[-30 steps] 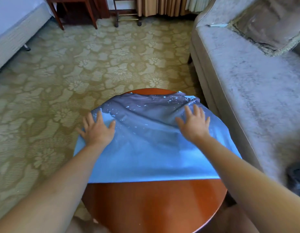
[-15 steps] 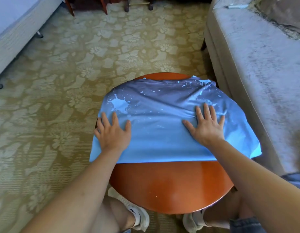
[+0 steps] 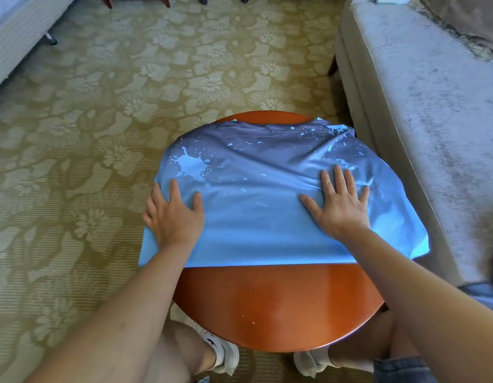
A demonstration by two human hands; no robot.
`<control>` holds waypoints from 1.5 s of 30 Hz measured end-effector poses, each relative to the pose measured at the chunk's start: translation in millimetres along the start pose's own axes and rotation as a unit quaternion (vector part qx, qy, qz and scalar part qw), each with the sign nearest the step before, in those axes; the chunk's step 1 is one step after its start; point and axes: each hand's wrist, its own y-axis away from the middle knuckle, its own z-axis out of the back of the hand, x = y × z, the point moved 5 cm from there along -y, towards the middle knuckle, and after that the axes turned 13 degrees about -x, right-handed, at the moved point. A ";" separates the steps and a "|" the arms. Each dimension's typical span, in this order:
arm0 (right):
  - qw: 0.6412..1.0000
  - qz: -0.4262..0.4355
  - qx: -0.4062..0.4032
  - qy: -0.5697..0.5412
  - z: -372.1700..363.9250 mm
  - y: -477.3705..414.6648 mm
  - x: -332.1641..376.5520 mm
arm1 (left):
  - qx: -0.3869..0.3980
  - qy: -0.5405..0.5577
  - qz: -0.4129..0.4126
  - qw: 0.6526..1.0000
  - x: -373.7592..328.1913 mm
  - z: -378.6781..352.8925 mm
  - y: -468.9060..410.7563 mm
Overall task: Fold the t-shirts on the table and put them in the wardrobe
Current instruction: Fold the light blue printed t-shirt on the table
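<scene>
The blue splatter-print t-shirt lies spread over the far half of the round red-brown table, sides drooping past the rim. Left hand and right hand press flat on it, each grip wide open, clasping nothing. Floral carpet lies around; grey sofa right, bed far left

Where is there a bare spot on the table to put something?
Bare: the near part of the table, between the t-shirt and the rim, plus a thin strip at the far rim. Crowded: the middle, where left hand and right hand press the t-shirt flat.
</scene>
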 end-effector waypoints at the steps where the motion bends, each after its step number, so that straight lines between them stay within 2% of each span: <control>1: 1.000 0.000 0.001 0.000 0.1 -0.1 -0.1 | -0.002 0.008 0.004 1.000 -0.5 0.9 -0.4; 6: 1.000 -0.002 0.004 -0.006 0.1 0.4 0.1 | -0.028 0.094 0.078 0.992 2.8 9.3 -5.5; 9: 1.000 -0.003 0.005 -0.004 0.4 0.1 -0.3 | 0.031 0.131 0.134 0.982 4.7 12.1 -20.1; 12: 1.000 -0.004 0.009 -0.004 0.3 0.1 -0.9 | 0.097 0.180 0.149 0.968 7.2 15.2 -35.1; 17: 1.000 -0.004 0.017 -0.002 1.4 0.3 0.4 | 0.159 0.211 0.127 0.956 8.1 20.7 -47.5; 23: 1.000 -0.006 0.031 0.003 2.8 2.5 2.3 | 0.199 0.265 0.016 0.943 20.4 29.2 -45.0; 26: 0.999 -0.001 0.035 0.004 3.0 7.3 14.1 | 0.199 0.271 0.019 0.942 31.7 37.6 -49.6; 30: 0.999 0.019 0.034 -0.002 3.6 16.2 46.5 | 0.241 0.299 0.050 0.922 46.1 58.8 -57.9; 33: 0.998 0.045 0.042 -0.012 1.6 24.3 83.3 | 0.232 0.314 0.046 0.919 51.0 81.6 -65.4; 38: 0.989 0.083 0.102 -0.071 4.2 33.5 121.0 | 0.244 0.330 0.020 0.912 30.2 121.4 -68.4; 39: 0.987 0.080 0.093 -0.102 9.2 34.8 117.8 | 0.254 0.333 0.007 0.908 20.5 127.7 -66.6; 41: 0.982 0.060 0.006 -0.179 26.2 40.4 99.7 | 0.267 0.315 -0.038 0.910 -3.9 136.7 -61.9; 43: 0.960 0.015 -0.098 -0.262 43.0 48.5 68.6 | 0.272 0.277 -0.094 0.917 -32.1 141.6 -55.6; 45: 0.929 -0.068 -0.125 -0.342 53.5 55.2 31.2 | 0.283 0.243 -0.136 0.918 -61.2 142.4 -44.3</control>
